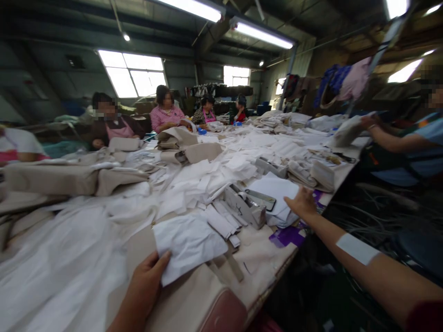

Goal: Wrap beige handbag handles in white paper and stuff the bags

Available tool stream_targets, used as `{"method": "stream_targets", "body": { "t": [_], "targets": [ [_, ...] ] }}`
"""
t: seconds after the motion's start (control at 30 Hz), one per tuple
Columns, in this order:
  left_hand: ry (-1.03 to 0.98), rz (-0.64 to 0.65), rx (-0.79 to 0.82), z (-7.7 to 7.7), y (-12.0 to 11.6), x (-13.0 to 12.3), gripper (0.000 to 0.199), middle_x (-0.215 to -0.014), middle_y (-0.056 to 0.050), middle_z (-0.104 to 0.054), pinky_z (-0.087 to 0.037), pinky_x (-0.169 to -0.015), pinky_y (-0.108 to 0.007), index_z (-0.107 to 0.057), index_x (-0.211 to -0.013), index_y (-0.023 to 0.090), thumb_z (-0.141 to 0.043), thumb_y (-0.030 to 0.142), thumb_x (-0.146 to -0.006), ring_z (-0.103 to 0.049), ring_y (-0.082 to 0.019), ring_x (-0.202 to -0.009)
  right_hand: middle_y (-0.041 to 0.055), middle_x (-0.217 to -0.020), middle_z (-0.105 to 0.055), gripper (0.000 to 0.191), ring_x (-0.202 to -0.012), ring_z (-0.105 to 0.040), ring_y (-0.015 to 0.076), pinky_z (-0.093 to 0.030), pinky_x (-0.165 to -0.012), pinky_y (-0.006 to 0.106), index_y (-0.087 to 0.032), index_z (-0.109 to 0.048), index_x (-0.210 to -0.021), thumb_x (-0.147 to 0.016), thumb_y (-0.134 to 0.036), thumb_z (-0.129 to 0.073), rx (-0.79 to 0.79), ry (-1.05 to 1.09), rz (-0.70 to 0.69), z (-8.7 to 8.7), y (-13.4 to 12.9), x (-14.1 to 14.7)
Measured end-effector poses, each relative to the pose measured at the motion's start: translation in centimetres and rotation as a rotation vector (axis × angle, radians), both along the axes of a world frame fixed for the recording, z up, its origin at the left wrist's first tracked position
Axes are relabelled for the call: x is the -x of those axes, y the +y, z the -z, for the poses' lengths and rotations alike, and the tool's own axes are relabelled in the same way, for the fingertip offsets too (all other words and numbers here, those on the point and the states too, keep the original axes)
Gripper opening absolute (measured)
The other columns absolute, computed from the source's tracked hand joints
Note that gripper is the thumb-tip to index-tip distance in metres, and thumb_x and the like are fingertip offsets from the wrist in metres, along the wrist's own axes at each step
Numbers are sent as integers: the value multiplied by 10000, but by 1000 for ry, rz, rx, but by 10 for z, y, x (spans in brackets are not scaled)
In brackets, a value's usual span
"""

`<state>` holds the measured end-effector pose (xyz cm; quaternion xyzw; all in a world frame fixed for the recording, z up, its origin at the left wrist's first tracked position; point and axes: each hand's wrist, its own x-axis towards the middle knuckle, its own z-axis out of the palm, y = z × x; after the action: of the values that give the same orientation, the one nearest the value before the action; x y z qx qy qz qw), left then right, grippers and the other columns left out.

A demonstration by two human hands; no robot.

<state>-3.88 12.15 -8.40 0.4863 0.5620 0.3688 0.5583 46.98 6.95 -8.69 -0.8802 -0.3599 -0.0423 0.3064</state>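
Observation:
My left hand is closed on a crinkled white sheet, thumb on top and the other fingers hidden underneath. A beige fabric piece lies under and beside that sheet; I cannot tell whether the hand grips it too. My right hand is at the right edge of a stack of white sheets, its thumb spread from the fingers, which are partly hidden. On the stack rests a phone. An open small box stands just left of it, near some narrow white strips.
Loose white sheets and beige bundles cover the long table. Purple tape marks its near right edge. A pinkish rounded item lies close to me. Several people sit along the far side; another person's arm works at right.

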Motion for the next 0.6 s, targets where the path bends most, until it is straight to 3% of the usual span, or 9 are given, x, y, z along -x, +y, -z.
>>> {"method": "stream_targets", "body": {
  "t": [0.07, 0.17, 0.2, 0.27, 0.33, 0.4, 0.47, 0.53, 0.6],
  "targets": [
    [-104, -25, -13, 1, -4, -4, 410, -751, -51, -728, -495, -560, -258, -736, -911, 110, -777, 424, -649, -647, -211, -673, 221, -1273, -561, 441, -1204, -507, 363, -392, -1019, 497, -94, -607, -1152, -767, -302, -657, -124, -187, -180, -12, -2, 23],
    [-244, 19, -9, 10, -3, -5, 374, -768, -55, -715, -461, -556, -231, -724, -903, 91, -763, 391, -684, -604, -156, -636, 93, -949, -698, 252, -855, -657, 239, -526, -805, 372, -176, -657, -1041, -853, -325, -581, -164, -94, -629, -31, 4, 95],
    [-258, 10, -4, 13, -2, -4, 359, -760, -50, -708, -452, -552, -224, -721, -891, 90, -760, 384, -688, -592, -144, -623, 78, -948, -700, 237, -831, -657, 217, -529, -792, 345, -187, -655, -1050, -863, -313, -582, -174, -82, -810, -38, 5, 127],
    [-278, -10, 5, 17, -2, -3, 335, -738, -38, -695, -435, -540, -214, -719, -873, 91, -758, 368, -691, -569, -124, -595, 98, -1061, -680, 241, -978, -636, 221, -500, -897, 342, -175, -641, -1075, -872, -296, -596, -227, -130, -1176, -50, 6, 194],
    [-300, -25, 12, 18, -4, -3, 326, -724, -29, -686, -436, -542, -216, -718, -876, 96, -758, 358, -685, -568, -122, -589, 118, -1146, -654, 321, -1066, -604, 241, -471, -952, 359, -163, -629, -1128, -848, -319, -645, -192, -191, -1424, -58, 7, 255],
    [-335, -29, 16, 17, -6, -4, 325, -712, -23, -677, -450, -553, -222, -714, -886, 103, -758, 351, -681, -581, -129, -601, 133, -1127, -652, 396, -1048, -596, 265, -475, -922, 375, -147, -624, -1133, -801, -349, -701, -87, -275, -1525, -60, 10, 302],
    [-372, -35, 25, 13, -8, -4, 320, -682, -10, -655, -460, -541, -224, -700, -876, 110, -763, 353, -677, -577, -129, -590, 129, -1026, -665, 325, -957, -606, 261, -483, -840, 358, -137, -644, -1053, -796, -328, -701, 21, -363, -1539, -56, 15, 332],
    [-412, -44, 41, 9, -10, -3, 313, -641, 11, -619, -470, -518, -223, -673, -842, 122, -765, 374, -681, -557, -118, -558, 106, -908, -666, 148, -848, -611, 226, -470, -762, 317, -142, -663, -924, -838, -261, -642, 86, -386, -1529, -49, 21, 346],
    [-461, -45, 62, 4, -12, -1, 331, -640, 17, -605, -496, -521, -232, -644, -833, 135, -746, 422, -704, -561, -116, -558, 82, -835, -665, 89, -782, -608, 191, -446, -723, 283, -147, -669, -838, -860, -184, -591, 86, -290, -1507, -42, 26, 349]
  ]
}}
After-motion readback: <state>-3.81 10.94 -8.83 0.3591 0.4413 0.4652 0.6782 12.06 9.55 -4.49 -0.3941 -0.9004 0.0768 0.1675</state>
